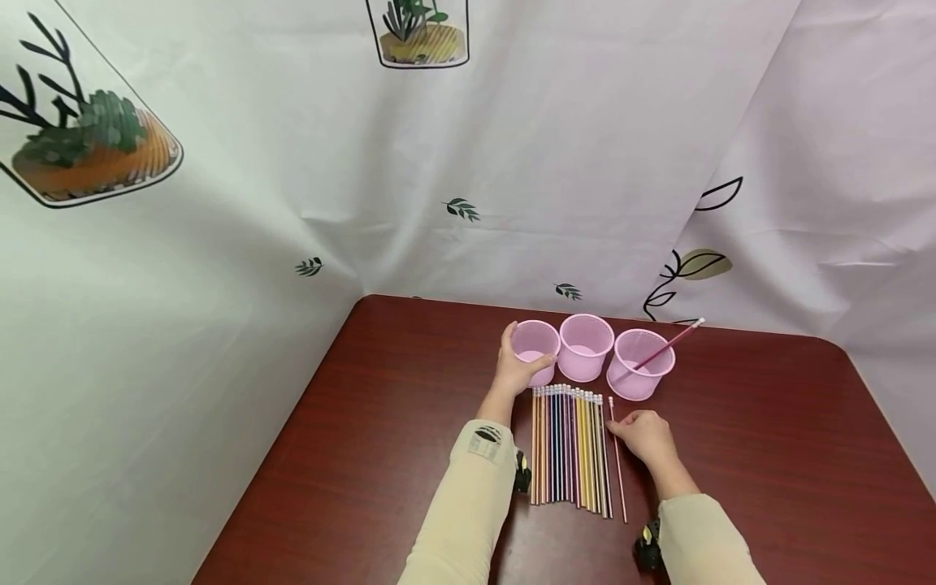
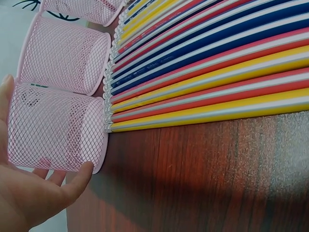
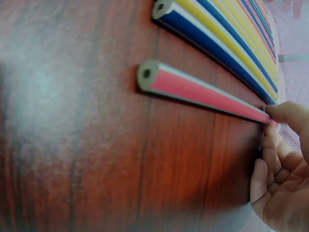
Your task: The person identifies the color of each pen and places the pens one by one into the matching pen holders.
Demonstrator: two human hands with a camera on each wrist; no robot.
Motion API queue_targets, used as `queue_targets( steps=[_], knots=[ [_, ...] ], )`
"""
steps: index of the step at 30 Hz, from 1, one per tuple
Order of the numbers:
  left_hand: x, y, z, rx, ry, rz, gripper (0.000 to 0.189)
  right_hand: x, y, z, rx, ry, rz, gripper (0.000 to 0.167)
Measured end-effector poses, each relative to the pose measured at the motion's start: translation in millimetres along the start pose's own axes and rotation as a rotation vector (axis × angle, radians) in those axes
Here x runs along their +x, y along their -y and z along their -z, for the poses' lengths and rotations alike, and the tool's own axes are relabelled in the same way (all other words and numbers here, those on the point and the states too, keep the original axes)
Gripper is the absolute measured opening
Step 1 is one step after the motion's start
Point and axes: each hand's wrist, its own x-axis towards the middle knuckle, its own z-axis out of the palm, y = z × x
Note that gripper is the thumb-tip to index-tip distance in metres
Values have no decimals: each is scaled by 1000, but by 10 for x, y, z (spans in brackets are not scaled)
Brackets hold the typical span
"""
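One crimson pencil (image 1: 669,345) leans in the right mesh cup (image 1: 629,390); the pencil row (image 1: 570,451) lies outside. Left fingers (image 2: 79,183) grip the left mesh cup (image 2: 50,130); right fingers (image 3: 259,176) pinch a red-and-white pencil (image 3: 203,95).

2 arms (image 1: 468,496) stretched forward; left hand (image 1: 514,370) gripping, thumb wide of fingers; right hand (image 1: 649,437) pinching, fingers curled.
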Motion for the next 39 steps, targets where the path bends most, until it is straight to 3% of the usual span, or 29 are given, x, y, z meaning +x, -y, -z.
queue_targets(
  steps=[5,11,17,39],
  knots=[
    [-9,-17,0,-8,7,7,94,19,-7,38,23,12,-24,27],
    [-6,-11,3,-17,1,21,95,29,-24,67,185,51,-110,25],
    [6,8,-4,-25,-2,11,96,36,-46,94,324,62,-132,24],
    [-3,11,-5,-8,-3,6,94,31,114,254,358,36,-81,28]
  ],
)
